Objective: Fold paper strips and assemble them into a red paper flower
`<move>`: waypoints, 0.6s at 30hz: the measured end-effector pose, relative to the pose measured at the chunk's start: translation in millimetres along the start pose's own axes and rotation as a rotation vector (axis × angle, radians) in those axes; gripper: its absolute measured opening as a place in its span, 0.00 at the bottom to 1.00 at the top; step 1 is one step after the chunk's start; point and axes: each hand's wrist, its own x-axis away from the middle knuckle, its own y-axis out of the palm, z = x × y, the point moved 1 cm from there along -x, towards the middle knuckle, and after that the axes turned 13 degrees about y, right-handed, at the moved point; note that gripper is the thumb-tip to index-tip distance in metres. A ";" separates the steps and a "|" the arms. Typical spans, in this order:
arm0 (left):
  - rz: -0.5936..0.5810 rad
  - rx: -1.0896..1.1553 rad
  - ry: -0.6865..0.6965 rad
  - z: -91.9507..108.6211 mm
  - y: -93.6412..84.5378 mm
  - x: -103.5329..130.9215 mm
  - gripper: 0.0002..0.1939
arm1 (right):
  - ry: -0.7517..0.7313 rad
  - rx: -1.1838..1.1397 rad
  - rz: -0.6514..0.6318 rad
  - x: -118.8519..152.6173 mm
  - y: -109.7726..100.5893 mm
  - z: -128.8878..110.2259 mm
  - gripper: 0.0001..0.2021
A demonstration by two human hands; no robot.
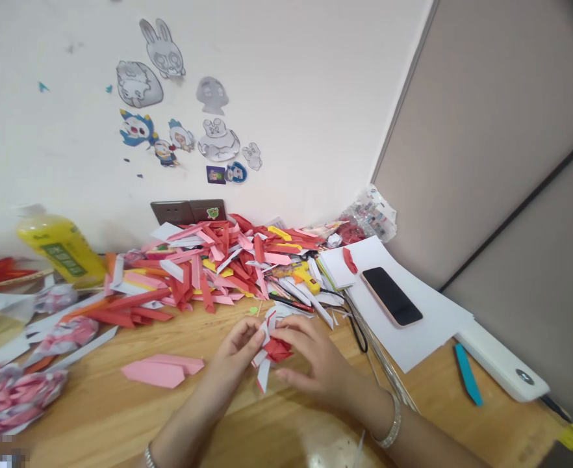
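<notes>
Between my two hands, above the wooden table, is a small piece of folded red and white paper [277, 350] with pointed flaps sticking out. My left hand [243, 343] pinches its white upper-left part between thumb and fingers. From the other side my right hand [313, 356] has its fingertips on the piece's top edge, its thumb held lower and apart. Folded pink paper strips [162, 370] lie on the table left of my left hand. Behind both hands spreads a heap of folded red, pink, white and yellow paper strips [223, 260].
A yellow glue gun [306, 276] rests at the heap's right side, its black cable looping near thin sticks [381, 361]. White sheets [408, 348] carry a phone [392, 296]. A yellow bottle [62, 247] stands left. Right are a white device [503, 364] and a teal strip [468, 375].
</notes>
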 end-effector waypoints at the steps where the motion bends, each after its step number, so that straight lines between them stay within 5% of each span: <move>1: 0.009 -0.023 0.021 -0.5 -0.2 -0.3 0.13 | 0.037 -0.025 0.014 0.0 0.1 0.2 0.20; 7: -0.051 -0.122 0.073 -2.9 1.7 -0.4 0.14 | 0.183 -0.150 0.074 -2.6 6.9 2.9 0.11; 18: -0.010 0.034 0.041 -5.8 -5.9 -0.8 0.12 | 0.086 -0.114 0.041 -0.6 3.9 -2.0 0.11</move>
